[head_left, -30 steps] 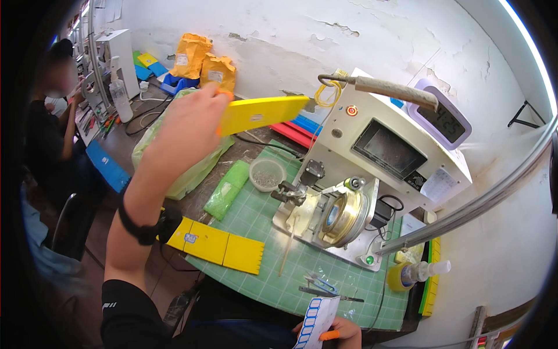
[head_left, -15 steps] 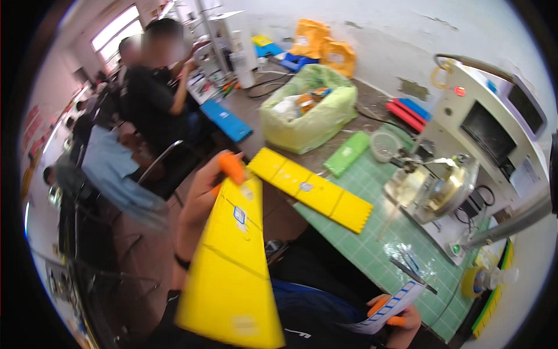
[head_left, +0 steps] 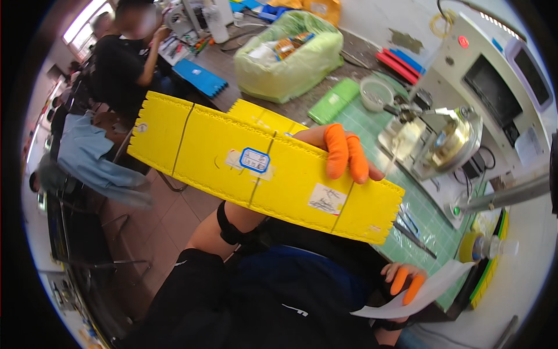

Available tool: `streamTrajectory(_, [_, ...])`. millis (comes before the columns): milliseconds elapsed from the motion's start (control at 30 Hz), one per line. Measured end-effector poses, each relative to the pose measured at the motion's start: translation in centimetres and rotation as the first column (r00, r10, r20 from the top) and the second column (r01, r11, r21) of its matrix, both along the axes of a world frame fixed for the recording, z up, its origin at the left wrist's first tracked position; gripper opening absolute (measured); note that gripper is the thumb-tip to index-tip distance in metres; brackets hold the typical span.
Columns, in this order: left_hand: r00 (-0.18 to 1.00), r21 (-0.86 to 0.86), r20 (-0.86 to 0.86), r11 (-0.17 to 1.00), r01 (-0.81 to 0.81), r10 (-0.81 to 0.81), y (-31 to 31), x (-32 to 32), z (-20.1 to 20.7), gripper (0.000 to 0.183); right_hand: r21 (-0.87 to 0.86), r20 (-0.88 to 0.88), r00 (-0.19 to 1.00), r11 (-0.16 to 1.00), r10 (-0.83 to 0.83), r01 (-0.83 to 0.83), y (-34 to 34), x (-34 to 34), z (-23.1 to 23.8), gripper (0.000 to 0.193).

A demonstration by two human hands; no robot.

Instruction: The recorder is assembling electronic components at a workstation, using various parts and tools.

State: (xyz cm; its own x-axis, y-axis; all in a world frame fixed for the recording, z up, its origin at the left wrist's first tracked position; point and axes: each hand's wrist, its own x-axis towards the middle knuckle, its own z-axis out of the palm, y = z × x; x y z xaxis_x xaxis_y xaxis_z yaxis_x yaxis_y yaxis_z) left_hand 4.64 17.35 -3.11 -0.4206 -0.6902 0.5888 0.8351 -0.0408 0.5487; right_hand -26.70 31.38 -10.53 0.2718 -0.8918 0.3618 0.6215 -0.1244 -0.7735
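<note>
A long, flat yellow plastic board (head_left: 215, 139) with toothed short ends is gripped in my left hand (head_left: 343, 154). Orange finger cots cover two of that hand's fingers, which fold over the board's far edge; the rest of the hand is hidden behind it. Paper stickers, one bordered in blue, are on the board's face. Low on the right, my right hand (head_left: 404, 282), also wearing orange finger cots, pinches a curved white paper sheet (head_left: 427, 291). Partly covered by the held board, a second yellow board (head_left: 261, 116) lies at the table's edge.
Beyond lies a bin lined with a pale green bag (head_left: 285, 70), beside a green packet (head_left: 334, 100) and a small clear bowl (head_left: 375, 93). A metal bench machine (head_left: 444, 139) stands right. Tweezers (head_left: 414, 238) rest on the green mat (head_left: 433, 273). Another person (head_left: 119, 64) sits at far left.
The yellow board has swung from nearly upright to lying crosswise, its stickered face toward me. The paper sheet has turned, so its blue-printed labels no longer show. My view has shifted too.
</note>
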Motion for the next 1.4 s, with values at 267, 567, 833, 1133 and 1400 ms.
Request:
streamTrajectory(267, [0.981,0.032,0.111,0.987,0.158,-0.161,0.2,-4.6,-3.5,0.025,0.323,-0.155,0.987,0.942,-0.038,0.087,0.4,-2.7,-1.3,0.029])
streamTrajectory(567, [0.969,0.055,0.186,0.987,0.153,-0.161,0.9,-5.5,-3.9,0.024,0.198,0.064,0.994,0.975,0.086,-0.097,-0.2,-3.5,-3.0,0.026])
streamTrajectory(833, [0.976,0.036,0.159,0.989,0.145,-0.149,1.1,-5.9,-4.3,0.022,0.042,0.081,0.991,0.993,0.102,-0.106,-0.5,-2.9,-3.1,0.033])
streamTrajectory(1133, [0.962,0.123,0.166,0.972,0.2,-0.218,2.0,-6.7,-5.0,0.018,0.077,0.079,0.992,0.992,0.094,-0.1,-0.2,-2.8,-2.5,0.034])
streamTrajectory(1400, [0.925,0.128,0.336,0.981,0.143,-0.179,2.1,-7.1,-6.0,0.018,0.236,-0.152,0.979,0.957,-0.134,0.168,0.7,-1.3,-0.1,0.038])
